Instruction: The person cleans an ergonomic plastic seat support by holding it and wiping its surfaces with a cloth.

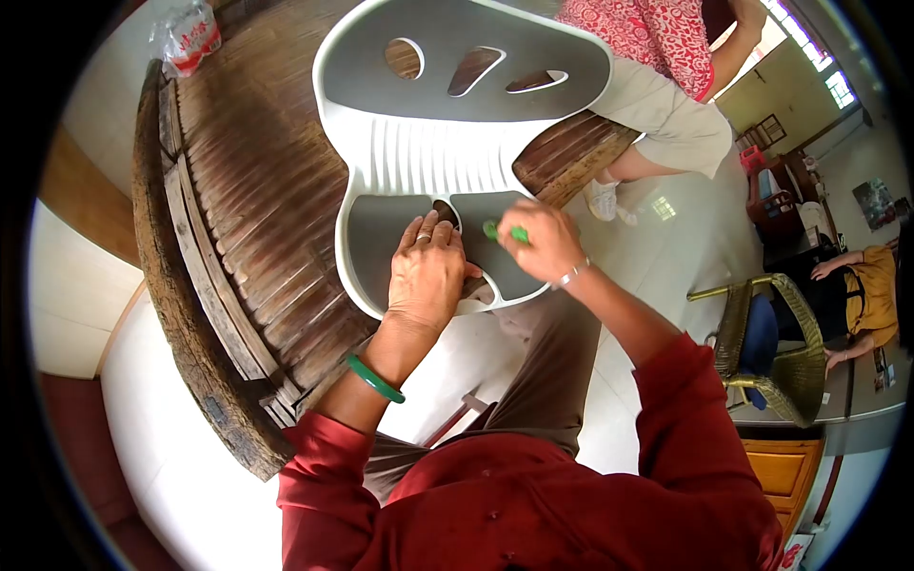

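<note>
A white plastic seat shell with grey panels lies in front of me, partly on the slatted wooden bench. My left hand rests on its lower grey panel, fingers stretched out beside the central opening. A ring is on one finger and a green bangle on the wrist. My right hand is closed over the grey panel to the right, gripping a small green object. A green rounded part shows to the left of the fingers; the rest is hidden, so its kind is unclear.
The bamboo-slatted bench has a rough wooden edge on the left. A plastic-wrapped pack lies at its far left. Someone in beige shorts sits at the back right. Another person in a yellow top is near a woven chair.
</note>
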Motion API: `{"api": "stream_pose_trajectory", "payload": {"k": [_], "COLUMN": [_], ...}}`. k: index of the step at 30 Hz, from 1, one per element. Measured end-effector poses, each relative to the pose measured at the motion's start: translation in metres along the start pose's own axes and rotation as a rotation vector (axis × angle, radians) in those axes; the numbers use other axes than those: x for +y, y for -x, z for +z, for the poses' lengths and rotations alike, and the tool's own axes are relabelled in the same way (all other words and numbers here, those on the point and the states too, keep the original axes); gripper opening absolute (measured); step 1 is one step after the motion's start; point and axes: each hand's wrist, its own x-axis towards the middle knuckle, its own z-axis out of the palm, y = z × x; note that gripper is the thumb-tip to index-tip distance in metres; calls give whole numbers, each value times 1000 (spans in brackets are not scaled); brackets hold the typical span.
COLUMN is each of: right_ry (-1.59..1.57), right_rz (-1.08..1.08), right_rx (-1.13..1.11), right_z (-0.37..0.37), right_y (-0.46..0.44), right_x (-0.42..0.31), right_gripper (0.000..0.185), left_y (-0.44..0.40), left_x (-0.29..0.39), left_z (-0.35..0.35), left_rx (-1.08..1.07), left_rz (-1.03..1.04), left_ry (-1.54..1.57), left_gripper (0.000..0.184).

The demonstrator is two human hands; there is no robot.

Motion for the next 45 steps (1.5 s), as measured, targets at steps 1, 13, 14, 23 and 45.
{"api": "stream_pose_trajectory", "payload": {"k": [1, 13, 14, 23, 45], "right_ry": [-57, -1143, -1316, -1822, -784], "right_rz": [-38, 377, 499, 609, 191], "right_rx": [-25, -181, -144, -154, 103], "right_z": [-6, -66, -66, -74, -74], "right_y": [14, 64, 63, 43, 27], "right_x": [-4, -2, 1, 23, -27], "right_gripper": [5, 9, 9, 26, 8], "left_y": [-1, 10, 11, 10, 9], "left_x": [0, -17, -17, -17, -19], "left_z": [-1, -1, -1, -5, -6], "left_rx": [5, 139, 136, 107, 81], "left_rz": [5, 73, 76, 45, 36], "left_ry": [-2, 100, 94, 130, 201], "left_gripper": [51, 57, 58, 59, 57]}}
